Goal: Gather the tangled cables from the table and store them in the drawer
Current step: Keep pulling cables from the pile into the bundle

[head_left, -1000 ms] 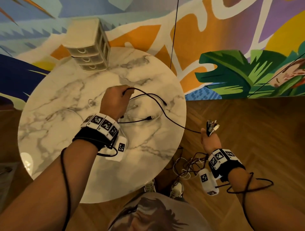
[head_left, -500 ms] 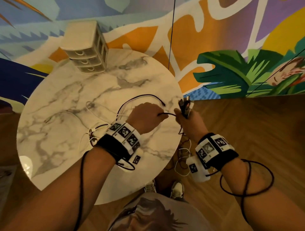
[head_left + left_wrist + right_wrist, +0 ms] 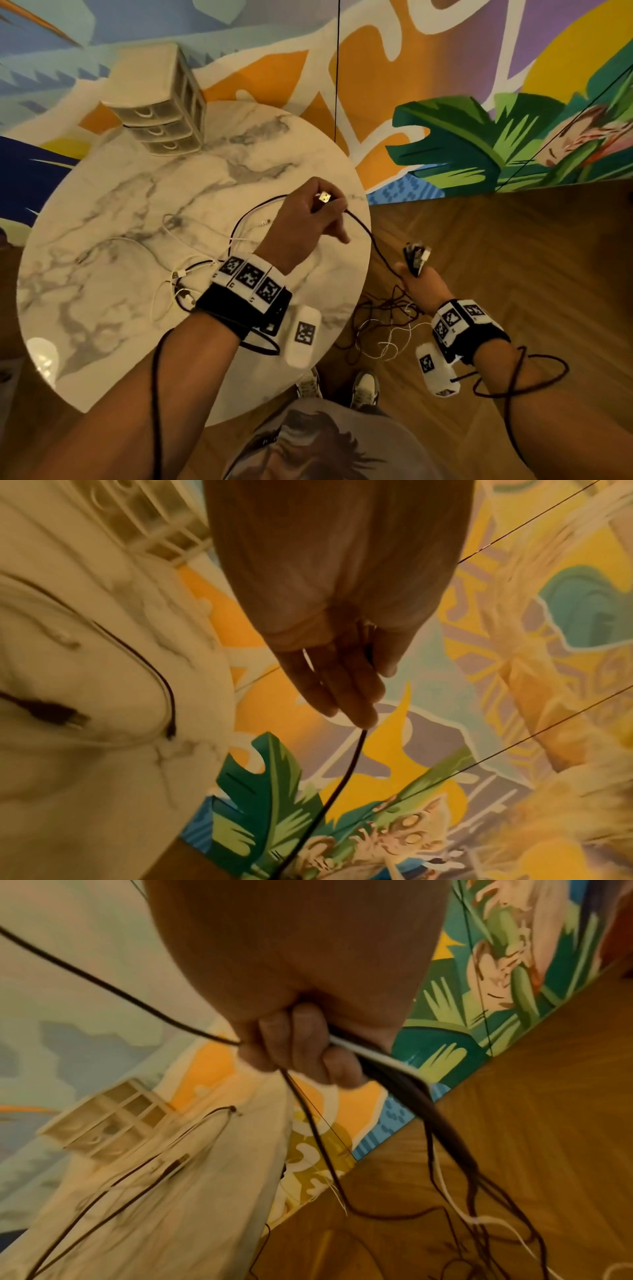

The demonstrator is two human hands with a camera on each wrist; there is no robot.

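Note:
Above the right part of the round marble table (image 3: 113, 212), my left hand (image 3: 308, 219) (image 3: 346, 685) pinches a black cable (image 3: 373, 243) (image 3: 339, 785) near its metal plug (image 3: 324, 197). That cable runs down and right to my right hand (image 3: 416, 284) (image 3: 294, 1047), which is held off the table over the floor. The right hand grips a bundle of cable ends (image 3: 416, 257) whose black and white strands (image 3: 383, 329) (image 3: 455, 1153) hang below it. More black and white cables (image 3: 185, 281) lie tangled on the tabletop. A small three-drawer unit (image 3: 161, 106) (image 3: 106, 1126) stands at the table's far edge, its drawers closed.
A painted mural wall (image 3: 479, 102) rises behind the table. Wooden floor (image 3: 513, 274) lies to the right, with my shoes (image 3: 339, 387) beside the table's near edge. A thin black line (image 3: 337, 68) hangs down in front of the wall.
My left hand has risen and moved back over the table with a cable's plug end. The right hand has dropped away from the table, drawing the black cable out between them.

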